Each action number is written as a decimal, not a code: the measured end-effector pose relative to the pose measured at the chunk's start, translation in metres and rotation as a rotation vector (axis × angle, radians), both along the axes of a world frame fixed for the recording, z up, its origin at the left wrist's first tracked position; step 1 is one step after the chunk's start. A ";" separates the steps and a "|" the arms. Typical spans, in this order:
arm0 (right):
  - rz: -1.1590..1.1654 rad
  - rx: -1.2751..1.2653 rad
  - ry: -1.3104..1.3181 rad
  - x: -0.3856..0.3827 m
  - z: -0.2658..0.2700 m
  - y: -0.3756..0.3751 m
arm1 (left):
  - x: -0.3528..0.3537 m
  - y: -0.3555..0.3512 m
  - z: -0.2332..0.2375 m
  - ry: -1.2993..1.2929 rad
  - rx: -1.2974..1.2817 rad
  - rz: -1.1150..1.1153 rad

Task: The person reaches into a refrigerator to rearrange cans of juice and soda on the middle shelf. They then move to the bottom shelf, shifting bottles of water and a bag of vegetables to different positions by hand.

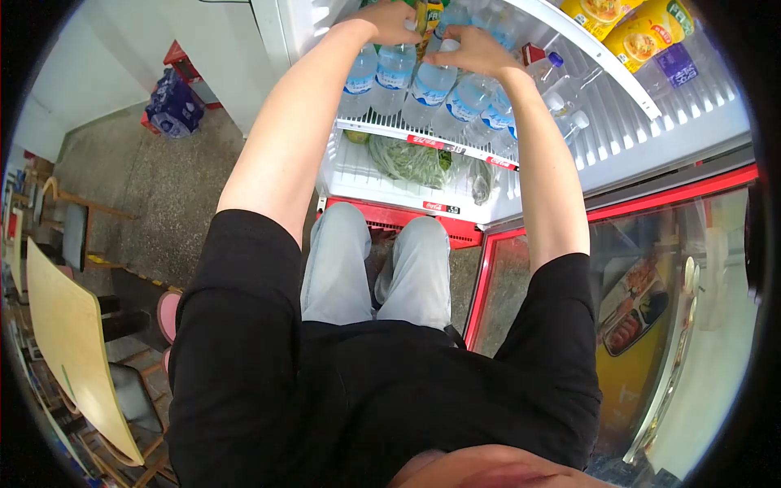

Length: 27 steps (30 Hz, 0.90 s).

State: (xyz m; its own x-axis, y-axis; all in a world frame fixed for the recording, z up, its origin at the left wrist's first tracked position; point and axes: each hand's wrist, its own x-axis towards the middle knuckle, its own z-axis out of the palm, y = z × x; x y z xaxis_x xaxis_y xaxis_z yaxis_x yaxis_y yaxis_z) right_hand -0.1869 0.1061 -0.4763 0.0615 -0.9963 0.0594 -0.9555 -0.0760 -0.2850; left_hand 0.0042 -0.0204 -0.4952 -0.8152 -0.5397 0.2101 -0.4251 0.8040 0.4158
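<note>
Several clear water bottles [429, 85] with blue-and-white labels stand in rows on the upper shelf of an opened drinks fridge. My left hand [389, 23] reaches in over the bottles at the left, its fingers curled against a yellow-and-green drink container [428, 18], of which only a part shows. To its right, my right hand [476, 52] has thumb and forefinger around the white-capped top of a water bottle [449, 46]. Some of the fingertips of both hands are hidden among the bottles.
Bagged green vegetables [411, 159] lie on the lower shelf. At right the red-framed glass door [529, 268] stands open, its rack holding yellow packages [651, 37]. A wooden table [73, 342] with chairs is at left. A purple wrapped pack [173, 103] sits on the floor.
</note>
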 end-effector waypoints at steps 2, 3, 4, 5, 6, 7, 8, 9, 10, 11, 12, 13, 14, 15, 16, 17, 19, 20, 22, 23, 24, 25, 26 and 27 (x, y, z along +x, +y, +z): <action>0.025 -0.073 0.018 -0.002 -0.005 -0.002 | -0.003 -0.012 -0.006 0.031 0.007 -0.011; 0.041 -0.107 0.029 -0.004 -0.008 -0.003 | -0.002 -0.011 -0.005 0.048 0.012 -0.013; 0.039 -0.117 0.033 -0.005 -0.010 -0.005 | -0.001 -0.009 -0.005 0.044 -0.022 0.069; 0.038 -0.126 0.039 -0.006 -0.013 -0.007 | 0.000 -0.005 -0.005 0.042 -0.055 0.153; 0.038 -0.134 0.045 -0.006 -0.015 -0.009 | 0.000 -0.001 -0.004 0.039 -0.087 0.237; 0.014 -0.112 0.052 -0.007 -0.016 -0.012 | 0.000 0.001 -0.005 0.085 -0.092 0.280; -0.011 -0.089 0.058 -0.008 -0.017 -0.015 | 0.000 0.002 -0.006 0.130 -0.096 0.321; -0.039 -0.067 0.062 -0.007 -0.017 -0.016 | -0.001 0.002 -0.007 0.173 -0.102 0.361; -0.064 -0.012 0.086 -0.006 -0.016 -0.017 | -0.001 0.002 -0.007 0.145 -0.090 0.361; -0.090 0.043 0.110 -0.007 -0.012 -0.020 | -0.001 0.001 -0.004 0.117 -0.079 0.361; -0.115 0.098 0.133 -0.005 -0.009 -0.020 | -0.001 0.000 -0.003 0.088 -0.067 0.361; -0.102 0.097 0.111 -0.004 -0.007 -0.020 | -0.001 0.001 -0.002 0.084 -0.057 0.360; -0.090 0.095 0.090 -0.002 -0.005 -0.018 | -0.001 0.001 -0.002 0.081 -0.047 0.360; -0.078 0.091 0.071 -0.002 -0.004 -0.017 | -0.001 0.001 -0.001 0.080 -0.038 0.360; -0.063 0.083 0.050 -0.002 -0.005 -0.017 | -0.002 -0.002 -0.003 0.075 -0.054 0.357; -0.048 0.075 0.031 -0.003 -0.006 -0.018 | -0.004 -0.005 -0.006 0.071 -0.070 0.353; -0.002 0.042 -0.002 -0.004 -0.006 -0.019 | -0.007 -0.013 -0.009 0.022 -0.124 0.348; 0.026 0.020 -0.019 -0.006 -0.007 -0.018 | -0.009 -0.016 -0.012 -0.028 -0.159 0.343; 0.036 0.025 -0.062 -0.005 -0.006 -0.014 | -0.010 -0.014 -0.011 -0.087 -0.174 0.350; 0.019 0.052 -0.086 -0.004 -0.005 -0.013 | -0.009 -0.012 -0.009 -0.094 -0.153 0.363; 0.001 0.080 -0.110 -0.004 -0.004 -0.012 | -0.008 -0.007 -0.006 -0.100 -0.132 0.377; -0.006 0.073 -0.120 -0.003 -0.004 -0.011 | -0.006 -0.002 -0.003 -0.099 -0.101 0.381; -0.013 0.066 -0.130 -0.003 -0.005 -0.009 | -0.003 0.004 0.001 -0.098 -0.070 0.386; -0.019 0.058 -0.141 -0.001 -0.004 -0.008 | -0.001 0.009 0.005 -0.097 -0.042 0.391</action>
